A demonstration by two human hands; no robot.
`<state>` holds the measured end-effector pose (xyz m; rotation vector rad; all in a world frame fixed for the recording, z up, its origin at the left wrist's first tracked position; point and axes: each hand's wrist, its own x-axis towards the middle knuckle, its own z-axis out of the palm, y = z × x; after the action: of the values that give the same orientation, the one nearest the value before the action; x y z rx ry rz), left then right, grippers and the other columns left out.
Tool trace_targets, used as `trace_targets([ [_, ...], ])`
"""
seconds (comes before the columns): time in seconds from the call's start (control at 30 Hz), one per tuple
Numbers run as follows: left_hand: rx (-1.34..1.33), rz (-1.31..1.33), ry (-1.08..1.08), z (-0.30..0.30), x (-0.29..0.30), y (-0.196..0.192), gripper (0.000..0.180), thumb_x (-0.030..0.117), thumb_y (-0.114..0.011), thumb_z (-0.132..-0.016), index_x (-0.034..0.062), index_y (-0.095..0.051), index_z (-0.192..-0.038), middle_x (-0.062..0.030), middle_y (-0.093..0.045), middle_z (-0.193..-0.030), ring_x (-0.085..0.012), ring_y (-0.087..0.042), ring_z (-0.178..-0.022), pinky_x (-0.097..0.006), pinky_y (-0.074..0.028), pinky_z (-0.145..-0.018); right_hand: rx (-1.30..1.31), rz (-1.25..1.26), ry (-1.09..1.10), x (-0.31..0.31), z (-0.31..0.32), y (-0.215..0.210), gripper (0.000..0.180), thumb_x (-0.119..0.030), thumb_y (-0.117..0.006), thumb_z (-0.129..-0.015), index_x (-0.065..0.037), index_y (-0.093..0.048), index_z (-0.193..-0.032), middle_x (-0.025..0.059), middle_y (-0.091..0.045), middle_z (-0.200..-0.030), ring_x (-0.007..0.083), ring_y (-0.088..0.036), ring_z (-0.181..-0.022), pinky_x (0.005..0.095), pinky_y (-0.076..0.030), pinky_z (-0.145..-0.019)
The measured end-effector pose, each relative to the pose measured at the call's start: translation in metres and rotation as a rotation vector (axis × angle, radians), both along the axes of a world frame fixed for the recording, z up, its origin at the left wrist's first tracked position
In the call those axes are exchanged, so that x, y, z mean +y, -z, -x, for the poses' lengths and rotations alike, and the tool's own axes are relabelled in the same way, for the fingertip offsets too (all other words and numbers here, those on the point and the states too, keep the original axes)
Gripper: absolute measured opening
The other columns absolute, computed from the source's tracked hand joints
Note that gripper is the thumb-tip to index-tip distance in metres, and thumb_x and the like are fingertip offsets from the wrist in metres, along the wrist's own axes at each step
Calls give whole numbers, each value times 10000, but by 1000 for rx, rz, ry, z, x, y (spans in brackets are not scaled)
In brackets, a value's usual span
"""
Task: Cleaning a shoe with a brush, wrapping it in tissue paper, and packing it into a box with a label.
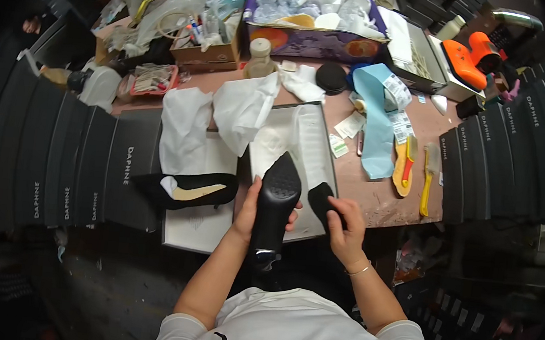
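Note:
A black high-heeled shoe (pixel 274 203) is in my left hand (pixel 246 215), its sole up and its toe pointing away from me. My fingers wrap round its middle, and the heel hangs toward my body. My right hand (pixel 348 232) pinches a black piece with a rounded end (pixel 320 199), just right of the shoe; I cannot make out its kind. A second black shoe (pixel 203 191) with a beige insole and white stuffing in its toe lies on its side to the left. Beneath the hands sits an open shoe box (pixel 329 135) with white paper inside.
Dark shoe boxes stand in rows at left (pixel 130 163) and right (pixel 459 168). White tissue paper (pixel 242 105) lies behind the left shoe. Farther back are a purple carton (pixel 311 42) of crumpled wrapping, a bottle (pixel 259 64), blue paper (pixel 375 124) and a yellow-handled brush (pixel 427 185).

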<state>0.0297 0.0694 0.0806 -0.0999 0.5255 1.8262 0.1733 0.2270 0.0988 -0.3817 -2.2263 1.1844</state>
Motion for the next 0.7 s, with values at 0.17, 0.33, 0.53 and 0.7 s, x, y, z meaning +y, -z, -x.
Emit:
trace_targets([
  [0.17, 157, 164, -72, -4, 3, -15, 695, 673, -328, -930, 55, -566, -1140, -137, -620, -930, -217, -605, -734, -336, -531, -616, -86, -16, -465, -27, 3, -31, 367, -14, -683, -784, -84, -656, -1143, 96, -584, -959, 265, -587, -844, 349, -483, -768],
  [0.33, 163, 70, -75, -4, 0, 13, 639, 604, -336, -962, 39, -578, -1139, -129, -652, -976, -221, -660, -841, -340, -558, -723, 87, -358, -588, -39, 25, -22, 372, -31, -701, -699, -153, -685, -1050, 27, -552, -846, 225, -545, -752, 348, -420, -684],
  [0.53, 148, 99, -222, -31, -2, 17, 485, 462, -428, -991, 22, -596, -1107, -95, -666, -938, -165, -662, -800, -270, -555, -703, 127, -226, -150, -41, 47, -33, 293, -27, -711, -742, -75, -694, -1030, 105, -583, -838, 304, -577, -737, 377, -478, -667],
  [0.7, 166, 184, -278, -29, 9, -13, 576, 585, -425, -946, 51, -603, -1066, -91, -661, -815, -182, -651, -647, -327, -563, -576, 142, -289, -273, -39, 25, -20, 328, 66, -682, -736, -53, -681, -1042, 105, -569, -808, 265, -576, -716, 361, -477, -639],
])
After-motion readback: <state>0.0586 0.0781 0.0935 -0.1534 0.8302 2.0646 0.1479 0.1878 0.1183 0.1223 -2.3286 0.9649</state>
